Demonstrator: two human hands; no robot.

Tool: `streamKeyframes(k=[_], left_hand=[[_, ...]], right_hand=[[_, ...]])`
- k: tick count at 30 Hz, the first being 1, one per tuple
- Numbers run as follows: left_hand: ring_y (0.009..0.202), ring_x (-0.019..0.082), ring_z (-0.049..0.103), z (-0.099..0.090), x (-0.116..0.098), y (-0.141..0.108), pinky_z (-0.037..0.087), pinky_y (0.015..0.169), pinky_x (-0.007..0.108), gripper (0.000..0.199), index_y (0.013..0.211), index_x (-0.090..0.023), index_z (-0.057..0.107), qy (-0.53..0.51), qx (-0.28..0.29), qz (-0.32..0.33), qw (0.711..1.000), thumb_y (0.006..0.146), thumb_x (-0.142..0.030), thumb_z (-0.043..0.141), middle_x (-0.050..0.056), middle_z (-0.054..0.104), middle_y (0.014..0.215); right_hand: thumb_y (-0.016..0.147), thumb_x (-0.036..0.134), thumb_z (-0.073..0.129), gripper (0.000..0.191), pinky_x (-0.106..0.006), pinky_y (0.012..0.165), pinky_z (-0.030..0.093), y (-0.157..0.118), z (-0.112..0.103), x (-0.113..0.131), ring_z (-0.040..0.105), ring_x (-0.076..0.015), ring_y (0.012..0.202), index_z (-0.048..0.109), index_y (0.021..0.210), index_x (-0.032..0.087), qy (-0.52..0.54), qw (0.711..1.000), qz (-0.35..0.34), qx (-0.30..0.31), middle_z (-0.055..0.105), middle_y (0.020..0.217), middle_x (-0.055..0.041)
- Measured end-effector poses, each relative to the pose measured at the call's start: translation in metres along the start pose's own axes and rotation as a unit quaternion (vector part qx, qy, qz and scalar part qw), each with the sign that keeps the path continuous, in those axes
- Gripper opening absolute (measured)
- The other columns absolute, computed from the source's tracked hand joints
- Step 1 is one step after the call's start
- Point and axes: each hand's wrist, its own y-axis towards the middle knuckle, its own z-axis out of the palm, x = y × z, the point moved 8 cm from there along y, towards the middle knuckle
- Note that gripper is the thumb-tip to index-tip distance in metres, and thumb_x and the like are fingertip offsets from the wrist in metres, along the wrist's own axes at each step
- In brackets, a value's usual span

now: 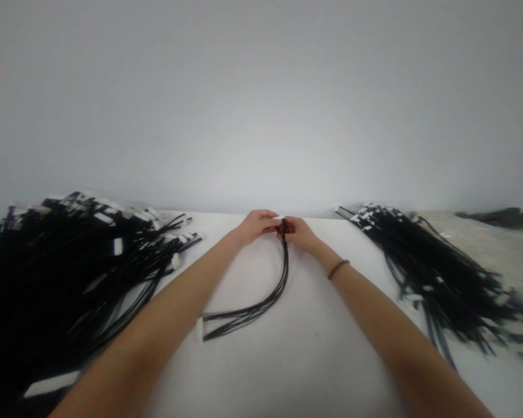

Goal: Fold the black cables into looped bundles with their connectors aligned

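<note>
Both my hands meet at the middle of the white table, near its far edge. My left hand [260, 226] and my right hand [299, 233] are closed on the upper end of a black wire harness [283, 273]. A bit of white, perhaps a connector, shows between the fingertips; its details are too small to make out. From my fingers the black wires hang down and curve left across the table. They fan out into a white connector [200, 329] at the lower end, beside my left forearm. A dark bracelet sits on my right wrist.
A large heap of black wire harnesses [70, 273] with white connectors covers the left side. On the right lies a smaller bundle of similar harnesses [436, 267]. Behind that bundle is a clear plastic bag [475, 238]. A pale wall [261, 104] rises beyond the table [253, 371].
</note>
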Motion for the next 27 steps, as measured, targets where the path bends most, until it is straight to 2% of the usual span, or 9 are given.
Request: streamKeyframes(k=[4, 10, 16, 20, 23, 27], left_hand=[[0.066, 0.012, 0.056, 0.001, 0.001, 0.0, 0.043, 0.069, 0.03, 0.028, 0.075, -0.009, 0.059, 0.023, 0.003, 0.001, 1.0, 0.055, -0.025, 0.071, 0.006, 0.06, 0.072], [0.067, 0.013, 0.056, 0.0, 0.0, 0.002, 0.044, 0.07, 0.031, 0.03, 0.075, -0.008, 0.058, 0.01, -0.011, 0.013, 1.0, 0.059, -0.031, 0.068, 0.007, 0.06, 0.072], [0.062, 0.011, 0.055, -0.006, 0.002, 0.003, 0.046, 0.066, 0.029, 0.028, 0.072, -0.01, 0.058, 0.003, -0.044, 0.006, 0.999, 0.059, -0.032, 0.068, 0.006, 0.059, 0.07], [0.06, 0.01, 0.054, -0.011, 0.003, 0.005, 0.046, 0.062, 0.027, 0.025, 0.071, -0.01, 0.057, 0.0, -0.065, 0.001, 0.998, 0.06, -0.03, 0.068, 0.005, 0.058, 0.067], [0.056, 0.008, 0.05, -0.017, 0.003, 0.005, 0.047, 0.058, 0.025, 0.023, 0.068, -0.01, 0.056, -0.003, -0.107, -0.004, 0.994, 0.059, -0.027, 0.068, 0.002, 0.054, 0.061], [0.051, 0.007, 0.047, -0.018, 0.003, 0.006, 0.047, 0.054, 0.024, 0.02, 0.067, -0.011, 0.055, -0.016, -0.136, -0.004, 0.991, 0.059, -0.024, 0.068, -0.001, 0.048, 0.054]], right_hand=[[0.053, 0.018, 0.065, 0.025, -0.028, 0.063, 0.044, 0.0, 0.001, 0.0, 0.053, -0.0111, 0.061, 0.053, 0.074, 0.012, -0.018, 1.0, -0.006, 0.006, 0.057, 0.068, -0.0003], [0.051, 0.025, 0.069, 0.033, -0.029, 0.067, 0.044, -0.002, 0.004, 0.007, 0.054, -0.0123, 0.066, 0.055, 0.078, 0.012, 0.023, 1.0, -0.003, 0.015, 0.058, 0.073, -0.0016], [0.059, 0.04, 0.065, 0.037, -0.023, 0.059, 0.042, -0.007, 0.003, 0.013, 0.052, -0.0104, 0.061, 0.057, 0.083, 0.013, 0.062, 0.997, 0.034, 0.017, 0.057, 0.068, -0.0013], [0.06, 0.049, 0.061, 0.043, -0.022, 0.056, 0.041, -0.007, -0.001, 0.014, 0.05, -0.0092, 0.058, 0.058, 0.081, 0.013, 0.071, 0.997, 0.024, 0.014, 0.057, 0.068, -0.0025], [0.06, 0.055, 0.058, 0.047, -0.022, 0.056, 0.042, -0.004, -0.008, 0.006, 0.052, -0.0097, 0.059, 0.058, 0.083, 0.014, 0.129, 0.991, 0.029, -0.008, 0.057, 0.071, -0.0033], [0.062, 0.056, 0.057, 0.046, -0.021, 0.056, 0.043, -0.002, -0.02, -0.004, 0.053, -0.0094, 0.062, 0.059, 0.085, 0.017, 0.234, 0.97, 0.049, -0.05, 0.058, 0.076, -0.002]])
